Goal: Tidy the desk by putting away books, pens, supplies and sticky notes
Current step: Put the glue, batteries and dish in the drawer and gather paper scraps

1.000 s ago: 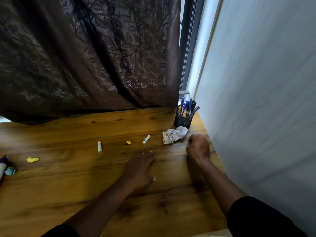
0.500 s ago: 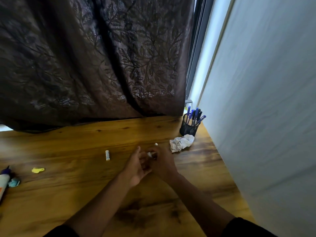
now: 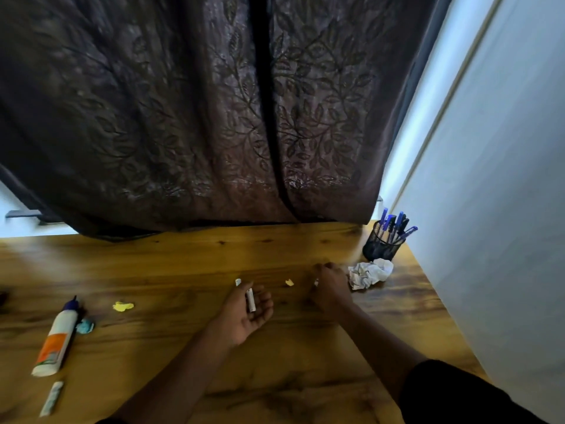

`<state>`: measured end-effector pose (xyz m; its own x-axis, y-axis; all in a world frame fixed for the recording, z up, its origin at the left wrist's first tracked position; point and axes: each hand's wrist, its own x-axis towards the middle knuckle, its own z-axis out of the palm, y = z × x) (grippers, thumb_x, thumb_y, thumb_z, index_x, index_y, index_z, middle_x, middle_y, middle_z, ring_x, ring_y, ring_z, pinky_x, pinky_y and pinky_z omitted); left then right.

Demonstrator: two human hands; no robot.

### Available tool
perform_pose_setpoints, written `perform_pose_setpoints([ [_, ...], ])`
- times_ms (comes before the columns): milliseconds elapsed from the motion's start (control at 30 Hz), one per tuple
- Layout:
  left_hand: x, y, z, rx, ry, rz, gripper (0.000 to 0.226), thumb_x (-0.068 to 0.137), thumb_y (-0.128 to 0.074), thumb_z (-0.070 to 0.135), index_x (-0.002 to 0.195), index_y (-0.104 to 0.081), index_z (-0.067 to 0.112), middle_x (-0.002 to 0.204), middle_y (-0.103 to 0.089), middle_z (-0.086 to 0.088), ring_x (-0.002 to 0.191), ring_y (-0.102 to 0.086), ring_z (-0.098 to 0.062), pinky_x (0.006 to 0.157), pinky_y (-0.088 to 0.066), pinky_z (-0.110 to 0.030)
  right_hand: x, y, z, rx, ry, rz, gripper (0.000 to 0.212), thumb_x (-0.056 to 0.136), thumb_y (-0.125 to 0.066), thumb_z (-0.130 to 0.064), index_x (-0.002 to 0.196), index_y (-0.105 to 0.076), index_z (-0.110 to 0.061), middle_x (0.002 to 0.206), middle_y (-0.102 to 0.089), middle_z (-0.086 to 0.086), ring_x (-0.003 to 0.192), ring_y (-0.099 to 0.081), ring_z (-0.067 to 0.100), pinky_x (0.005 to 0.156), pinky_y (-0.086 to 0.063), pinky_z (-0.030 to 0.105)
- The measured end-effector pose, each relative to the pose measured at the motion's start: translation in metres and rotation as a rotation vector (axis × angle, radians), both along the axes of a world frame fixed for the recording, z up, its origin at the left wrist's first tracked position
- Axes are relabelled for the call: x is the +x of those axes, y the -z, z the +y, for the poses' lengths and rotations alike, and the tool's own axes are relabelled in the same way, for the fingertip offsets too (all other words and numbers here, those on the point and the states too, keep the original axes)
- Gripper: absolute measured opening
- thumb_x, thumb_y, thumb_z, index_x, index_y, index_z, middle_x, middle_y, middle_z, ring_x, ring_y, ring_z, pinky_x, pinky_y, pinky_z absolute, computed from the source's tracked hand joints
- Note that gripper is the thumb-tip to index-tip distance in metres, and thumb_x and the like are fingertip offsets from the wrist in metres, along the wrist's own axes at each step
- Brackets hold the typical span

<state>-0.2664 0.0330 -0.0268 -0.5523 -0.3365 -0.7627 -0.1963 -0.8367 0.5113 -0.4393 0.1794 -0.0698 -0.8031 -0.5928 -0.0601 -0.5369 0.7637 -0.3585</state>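
My left hand lies palm up on the wooden desk, fingers loosely curled round a small white stick. A second white stick sits on the desk just past its fingertips. My right hand is curled knuckles-up to the right, pinching a small white piece against the desk. Between the hands lies a tiny yellow scrap. Crumpled white paper sits right of that hand, in front of a black mesh pen holder with several pens.
At the left lie a white glue bottle with a purple cap, a teal lump, a crumpled yellow note and a small tube. A dark curtain hangs behind the desk; a white wall bounds the right.
The hands met over a white stick, then parted. The left hand turned palm up with a stick in it. The right hand moved back right, toward the crumpled paper.
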Motion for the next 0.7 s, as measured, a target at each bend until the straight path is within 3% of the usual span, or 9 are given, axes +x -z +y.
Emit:
perform_pose_setpoints([
  [167,0.014,0.003,-0.019,0.006,0.02,0.005,0.031,0.103,-0.055,0.033,0.104,-0.066,0.003,0.091,-0.07,-0.017,0.084,-0.066,-0.03,0.081,-0.054,-0.043,-0.002,0.009,-0.001,-0.064,0.023,0.044,0.035,0.083,-0.074,-0.005,0.115,-0.07,-0.017,0.125,-0.064,0.009,0.113,-0.059,0.027,0.093,-0.055,0.041],
  [267,0.018,0.007,-0.026,0.019,0.026,0.016,0.034,0.103,-0.055,0.034,0.104,-0.065,0.002,0.091,-0.07,-0.019,0.086,-0.066,-0.032,0.08,-0.055,-0.045,0.01,-0.005,-0.012,-0.148,0.026,0.003,0.025,0.084,-0.076,-0.012,0.107,-0.071,-0.018,0.117,-0.067,0.003,0.102,-0.062,0.019,0.083,-0.053,0.03],
  [333,0.02,0.007,-0.029,0.026,0.025,0.029,0.037,0.103,-0.054,0.035,0.105,-0.065,0.0,0.093,-0.069,-0.02,0.088,-0.066,-0.034,0.08,-0.055,-0.046,0.027,-0.021,-0.026,-0.177,-0.062,-0.011,0.032,0.081,-0.077,-0.021,0.112,-0.069,-0.023,0.118,-0.068,-0.001,0.099,-0.064,0.015,0.08,-0.054,0.028],
  [433,0.024,0.003,-0.032,0.039,0.018,0.03,0.04,0.104,-0.051,0.037,0.109,-0.064,0.0,0.099,-0.068,-0.022,0.09,-0.065,-0.035,0.079,-0.055,-0.047,0.064,-0.041,-0.051,-0.19,-0.27,-0.059,0.056,0.081,-0.078,-0.027,0.134,-0.059,-0.025,0.126,-0.063,-0.005,0.11,-0.062,0.013,0.084,-0.053,0.025],
  [533,0.03,-0.002,-0.04,0.03,0.009,0.012,0.034,0.103,-0.051,0.032,0.116,-0.064,0.003,0.112,-0.068,-0.022,0.095,-0.064,-0.035,0.078,-0.054,-0.045,0.1,-0.045,-0.076,-0.192,-0.439,-0.074,0.063,0.075,-0.072,-0.043,0.135,-0.052,-0.041,0.122,-0.065,-0.008,0.107,-0.065,0.012,0.082,-0.058,0.029],
  [600,0.037,-0.005,-0.046,0.038,0.001,0.0,0.032,0.105,-0.049,0.028,0.115,-0.065,0.003,0.108,-0.069,-0.02,0.093,-0.064,-0.034,0.073,-0.055,-0.042,0.118,-0.044,-0.085,-0.165,-0.516,-0.058,0.068,0.076,-0.069,-0.042,0.14,-0.046,-0.045,0.127,-0.064,-0.007,0.111,-0.063,0.013,0.086,-0.059,0.033],
  [700,0.051,-0.004,-0.059,0.076,-0.001,0.006,0.038,0.107,-0.045,0.033,0.117,-0.067,0.003,0.093,-0.07,-0.017,0.083,-0.066,-0.034,0.056,-0.058,-0.037,0.139,-0.04,-0.098,-0.152,-0.57,-0.005,0.075,0.08,-0.072,-0.031,0.148,-0.041,-0.037,0.135,-0.061,0.001,0.119,-0.059,0.02,0.096,-0.054,0.036],
])
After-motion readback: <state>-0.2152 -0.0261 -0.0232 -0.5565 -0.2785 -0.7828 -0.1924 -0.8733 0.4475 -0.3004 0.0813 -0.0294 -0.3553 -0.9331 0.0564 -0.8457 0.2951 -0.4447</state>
